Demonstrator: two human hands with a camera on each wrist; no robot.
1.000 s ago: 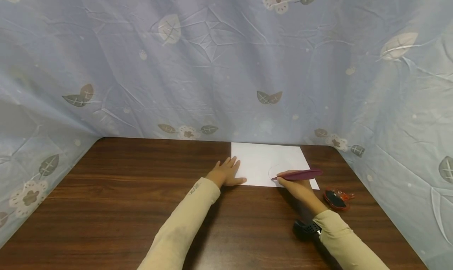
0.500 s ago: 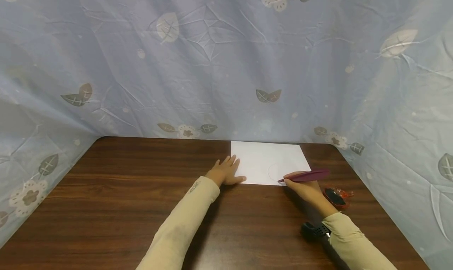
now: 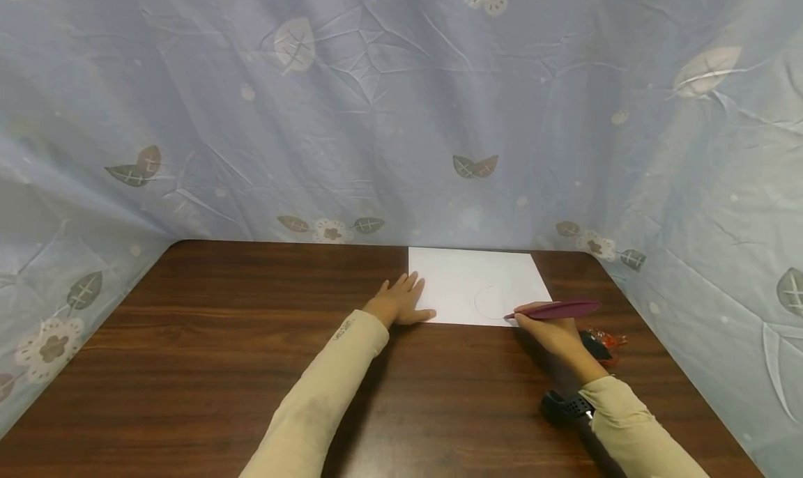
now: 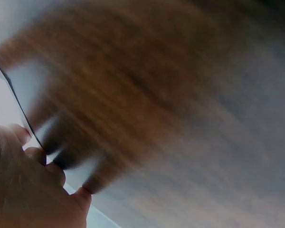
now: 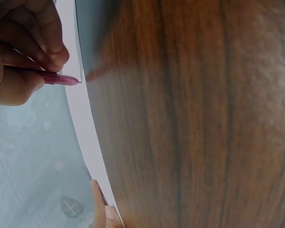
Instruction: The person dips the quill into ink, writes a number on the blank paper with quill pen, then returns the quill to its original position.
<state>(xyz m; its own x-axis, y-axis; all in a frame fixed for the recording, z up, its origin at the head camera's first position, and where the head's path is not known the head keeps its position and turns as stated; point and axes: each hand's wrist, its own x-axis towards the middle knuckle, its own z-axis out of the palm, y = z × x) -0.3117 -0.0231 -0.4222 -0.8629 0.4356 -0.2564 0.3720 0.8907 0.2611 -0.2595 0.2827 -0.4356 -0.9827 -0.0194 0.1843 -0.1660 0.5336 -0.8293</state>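
A white sheet of paper (image 3: 464, 276) lies on the table near its back edge, with a thin curved line drawn on its lower right part. Over the sheet's left edge, my left hand (image 3: 400, 302) rests with its fingers spread. My right hand (image 3: 552, 332) pinches a dark red feather pen (image 3: 561, 310), whose plume points right. In the right wrist view, the pen's tip (image 5: 76, 80) meets the paper between thumb and fingers. The left wrist view has the left hand (image 4: 33, 190) with its fingertips along the paper's edge.
A red object with a dark oval face (image 3: 599, 345) lies to the right, partly hidden by my right hand. A black wrist strap (image 3: 564, 406) hangs at the right wrist. Pale blue patterned cloth (image 3: 376, 129) surrounds the dark wooden table (image 3: 219, 352) at back and sides.
My right hand has moved right with the feather pen, and the curved line on the paper has grown longer along its bottom. The left hand has stayed in place on the sheet.
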